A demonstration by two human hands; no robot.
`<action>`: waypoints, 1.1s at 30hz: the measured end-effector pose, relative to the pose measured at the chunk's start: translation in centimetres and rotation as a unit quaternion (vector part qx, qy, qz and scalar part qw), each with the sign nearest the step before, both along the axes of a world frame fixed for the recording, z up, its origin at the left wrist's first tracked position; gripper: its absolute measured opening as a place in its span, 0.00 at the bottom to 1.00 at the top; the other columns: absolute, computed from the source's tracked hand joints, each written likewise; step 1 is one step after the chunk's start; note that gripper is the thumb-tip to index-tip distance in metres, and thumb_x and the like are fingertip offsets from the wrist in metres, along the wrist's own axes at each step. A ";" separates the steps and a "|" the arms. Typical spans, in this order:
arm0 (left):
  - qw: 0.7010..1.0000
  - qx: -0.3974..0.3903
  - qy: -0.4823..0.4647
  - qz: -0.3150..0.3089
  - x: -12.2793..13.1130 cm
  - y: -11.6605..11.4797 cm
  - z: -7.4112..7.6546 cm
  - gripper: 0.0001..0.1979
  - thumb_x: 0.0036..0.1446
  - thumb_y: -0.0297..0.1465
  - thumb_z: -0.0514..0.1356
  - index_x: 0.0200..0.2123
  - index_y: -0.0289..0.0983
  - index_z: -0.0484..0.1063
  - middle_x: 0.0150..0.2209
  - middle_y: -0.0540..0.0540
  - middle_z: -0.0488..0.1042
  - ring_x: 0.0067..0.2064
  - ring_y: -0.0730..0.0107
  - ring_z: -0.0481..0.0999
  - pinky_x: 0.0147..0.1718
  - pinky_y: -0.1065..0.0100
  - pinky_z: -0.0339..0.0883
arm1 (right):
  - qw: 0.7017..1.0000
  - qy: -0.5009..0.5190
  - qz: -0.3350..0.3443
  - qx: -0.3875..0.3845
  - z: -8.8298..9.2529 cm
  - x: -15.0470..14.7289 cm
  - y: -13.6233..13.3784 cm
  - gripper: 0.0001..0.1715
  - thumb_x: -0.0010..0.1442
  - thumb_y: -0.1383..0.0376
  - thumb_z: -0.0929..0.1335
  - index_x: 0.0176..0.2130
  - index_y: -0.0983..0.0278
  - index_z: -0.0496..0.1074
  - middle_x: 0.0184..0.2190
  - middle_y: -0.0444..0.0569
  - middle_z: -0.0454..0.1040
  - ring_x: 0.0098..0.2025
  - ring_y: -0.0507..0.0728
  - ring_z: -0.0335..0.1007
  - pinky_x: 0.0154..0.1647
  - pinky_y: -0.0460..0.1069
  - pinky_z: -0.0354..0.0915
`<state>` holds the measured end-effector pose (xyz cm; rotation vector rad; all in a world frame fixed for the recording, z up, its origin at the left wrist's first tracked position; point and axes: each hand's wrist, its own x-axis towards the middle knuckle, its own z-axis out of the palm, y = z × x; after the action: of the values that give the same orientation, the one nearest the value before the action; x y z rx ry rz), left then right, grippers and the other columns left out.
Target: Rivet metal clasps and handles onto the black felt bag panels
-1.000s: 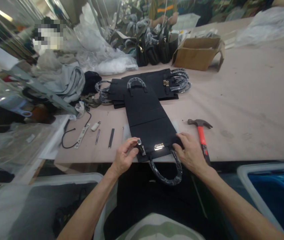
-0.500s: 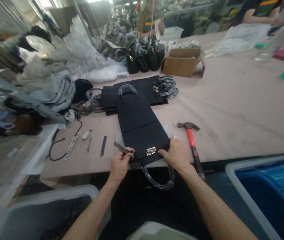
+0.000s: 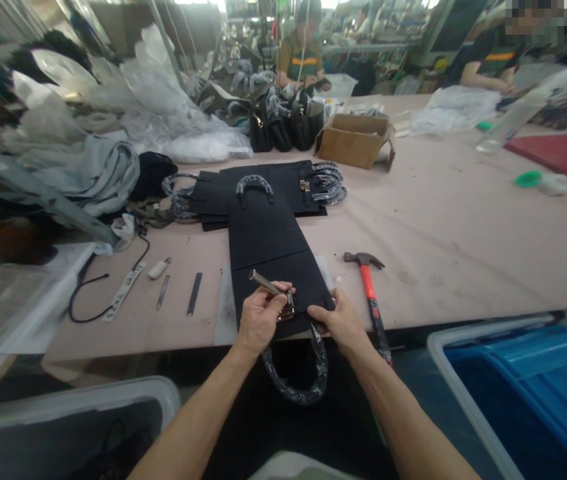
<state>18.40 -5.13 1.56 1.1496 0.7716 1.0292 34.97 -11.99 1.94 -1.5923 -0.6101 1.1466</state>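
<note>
A flat black bag panel [image 3: 268, 253] lies on the table with one wrapped handle [image 3: 297, 373] hanging over the near edge. My left hand [image 3: 262, 319] is closed around a small metal rod-like tool [image 3: 263, 283], its tip at the gold clasp [image 3: 288, 311] on the panel. My right hand [image 3: 339, 321] presses fingers down on the panel's near right corner, pinching its edge.
A red-handled hammer [image 3: 370, 293] lies right of the panel. Small metal tools [image 3: 194, 293] and a cord [image 3: 88, 293] lie to the left. A stack of black panels [image 3: 283, 187], a cardboard box [image 3: 356, 140], finished bags and other people sit beyond. A blue bin [image 3: 528, 380] stands at lower right.
My left hand has carried the metal tool from the panel's left edge rightward onto the clasp. The view has tilted up and shifted, and my right hand stayed on the corner.
</note>
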 end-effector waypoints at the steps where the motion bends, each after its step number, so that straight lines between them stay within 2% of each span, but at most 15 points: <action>1: 1.000 0.000 0.005 -0.011 0.4 0.1 0.3 0.12 0.57 0.39 0.67 0.39 0.36 0.75 0.48 0.41 0.79 0.47 0.57 0.82 0.40 0.65 0.78 | 0.997 0.073 -0.012 -0.012 0.0 -0.4 0.0 0.23 0.46 0.56 0.78 0.38 0.60 0.70 0.30 0.47 0.76 0.27 0.59 0.72 0.21 0.51 0.66; 4: 0.999 0.015 0.030 -0.028 1.3 0.5 0.9 0.12 0.55 0.37 0.68 0.38 0.36 0.76 0.45 0.41 0.81 0.44 0.59 0.83 0.41 0.65 0.77 | 0.979 0.185 -0.054 -0.062 -0.3 -1.4 0.5 0.23 0.48 0.49 0.77 0.33 0.63 0.73 0.26 0.49 0.76 0.24 0.58 0.70 0.17 0.50 0.65; 7: 0.998 0.013 0.049 -0.026 1.4 0.8 1.1 0.12 0.54 0.37 0.68 0.38 0.36 0.77 0.41 0.43 0.81 0.42 0.61 0.83 0.42 0.65 0.76 | 0.976 0.196 -0.079 -0.061 -0.8 -2.2 0.9 0.19 0.43 0.56 0.78 0.30 0.64 0.74 0.24 0.48 0.75 0.22 0.57 0.70 0.18 0.50 0.66; 9: 0.998 -0.007 0.065 -0.018 1.2 0.8 1.2 0.12 0.55 0.38 0.67 0.39 0.36 0.77 0.39 0.43 0.82 0.40 0.62 0.83 0.36 0.68 0.76 | 0.976 0.202 -0.072 -0.036 -1.0 -2.5 0.8 0.18 0.38 0.61 0.79 0.30 0.65 0.75 0.23 0.47 0.75 0.22 0.57 0.69 0.19 0.50 0.66; 12: 0.997 -0.037 0.070 -0.007 0.7 0.9 1.6 0.14 0.56 0.39 0.67 0.41 0.36 0.76 0.39 0.43 0.82 0.38 0.63 0.82 0.30 0.70 0.74 | 0.974 0.223 -0.049 0.010 -1.0 -2.9 0.4 0.21 0.36 0.62 0.79 0.32 0.66 0.77 0.25 0.47 0.77 0.24 0.56 0.70 0.26 0.51 0.69; 16: 0.999 -0.002 0.042 -0.006 0.2 1.3 2.2 0.13 0.57 0.38 0.68 0.40 0.35 0.77 0.42 0.42 0.82 0.42 0.62 0.82 0.43 0.65 0.76 | 0.958 0.266 -0.004 0.106 -0.9 -3.6 -0.3 0.23 0.38 0.61 0.81 0.36 0.64 0.79 0.31 0.47 0.79 0.32 0.59 0.74 0.38 0.53 0.70; 18: 0.999 0.009 0.045 -0.020 -0.1 1.6 2.3 0.13 0.58 0.39 0.67 0.41 0.36 0.77 0.42 0.42 0.82 0.42 0.62 0.82 0.45 0.63 0.77 | 0.947 0.290 0.013 0.138 -1.0 -3.9 -0.4 0.22 0.40 0.61 0.81 0.37 0.62 0.79 0.34 0.47 0.80 0.35 0.60 0.75 0.40 0.54 0.70; 25: 0.999 -0.018 -0.010 -0.038 -1.0 1.9 1.1 0.15 0.58 0.41 0.68 0.41 0.35 0.77 0.42 0.41 0.81 0.43 0.61 0.82 0.48 0.60 0.77 | 0.944 0.302 0.017 0.132 -1.3 -4.1 -0.2 0.20 0.40 0.62 0.80 0.35 0.62 0.80 0.32 0.47 0.79 0.35 0.61 0.74 0.40 0.53 0.69; 29: 0.999 -0.007 -0.013 -0.036 -1.2 1.8 0.3 0.13 0.60 0.39 0.67 0.41 0.36 0.77 0.43 0.42 0.81 0.43 0.60 0.83 0.48 0.60 0.76 | 0.947 0.296 0.021 0.123 -1.5 -4.0 -0.1 0.19 0.40 0.62 0.80 0.35 0.63 0.80 0.31 0.46 0.79 0.32 0.59 0.72 0.38 0.52 0.67; 33: 0.999 0.018 -0.006 -0.046 -1.4 1.8 0.2 0.12 0.60 0.38 0.67 0.42 0.36 0.77 0.43 0.41 0.81 0.45 0.59 0.82 0.49 0.60 0.76 | 0.946 0.303 0.024 0.113 -1.5 -3.8 0.2 0.19 0.40 0.63 0.80 0.36 0.63 0.81 0.30 0.46 0.78 0.31 0.58 0.71 0.37 0.51 0.65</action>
<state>16.98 -3.37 1.74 1.1992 0.6869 0.9752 31.15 -11.80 0.45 -0.9596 -0.3514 1.4572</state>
